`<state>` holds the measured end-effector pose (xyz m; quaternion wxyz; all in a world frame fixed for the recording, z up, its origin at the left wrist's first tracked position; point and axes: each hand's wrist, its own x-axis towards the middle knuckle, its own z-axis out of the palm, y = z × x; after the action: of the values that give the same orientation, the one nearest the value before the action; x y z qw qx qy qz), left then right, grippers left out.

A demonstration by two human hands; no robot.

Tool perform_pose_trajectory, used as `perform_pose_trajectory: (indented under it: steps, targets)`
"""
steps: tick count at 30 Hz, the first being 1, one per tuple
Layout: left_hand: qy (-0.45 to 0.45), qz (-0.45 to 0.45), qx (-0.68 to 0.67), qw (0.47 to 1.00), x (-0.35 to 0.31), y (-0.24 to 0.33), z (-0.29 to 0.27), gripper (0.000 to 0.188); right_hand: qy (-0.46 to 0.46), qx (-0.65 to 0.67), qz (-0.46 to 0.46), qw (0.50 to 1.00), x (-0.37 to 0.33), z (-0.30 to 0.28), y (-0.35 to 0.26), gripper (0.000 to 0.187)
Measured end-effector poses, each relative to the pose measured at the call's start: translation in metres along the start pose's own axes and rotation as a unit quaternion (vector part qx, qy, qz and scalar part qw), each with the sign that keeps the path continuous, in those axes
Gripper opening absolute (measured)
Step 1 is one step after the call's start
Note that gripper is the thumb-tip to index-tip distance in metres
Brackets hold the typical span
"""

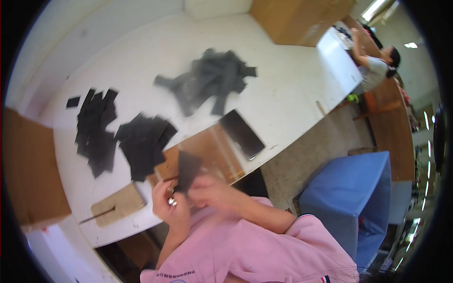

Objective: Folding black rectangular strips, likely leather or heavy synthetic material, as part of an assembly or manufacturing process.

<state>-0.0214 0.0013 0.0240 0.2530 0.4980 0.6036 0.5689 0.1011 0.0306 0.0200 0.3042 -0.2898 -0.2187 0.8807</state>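
At the table's near edge, my left hand (167,200) is closed, with a thin dark piece (188,167) rising from its fingertips. Small shiny metal shows against its fingers; I cannot make out what it is. My right hand (212,192), blurred by motion, is closed at the lower right edge of the same piece. Both hands are over the near side of a brown board (207,146) with a clear cover. Beyond them lie a fanned black pile (146,144), another black pile (96,127) to its left, and a larger, looser heap (212,78) farther back.
A dark phone-like slab (241,133) lies on the board's right end. Left of my hands is a tan block (118,206) with a thin dark stick on it. Cardboard boxes (297,21) (35,170) flank the table. A blue bin (339,198) stands right; another person (375,70) works beyond.
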Motion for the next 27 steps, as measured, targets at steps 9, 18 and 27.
perform_pose_trajectory:
  steps: [9, 18, 27]
  targets:
    - [-0.239, -0.313, -0.447, 0.803, 0.018, 0.032, -0.024, 0.036, 0.02, -0.151, -0.089, 0.984, -0.015, 0.009, -0.02, 0.015]
    - [-0.088, -0.17, -0.206, 0.96, 0.002, 0.035, -0.011, 0.017, 0.062, -0.403, -0.342, 0.846, -0.015, 0.026, -0.03, 0.008]
    - [-0.097, -0.218, -0.447, 0.862, 0.035, 0.056, -0.027, 0.014, 0.044, -0.405, -0.297, 0.863, -0.021, 0.065, -0.068, 0.012]
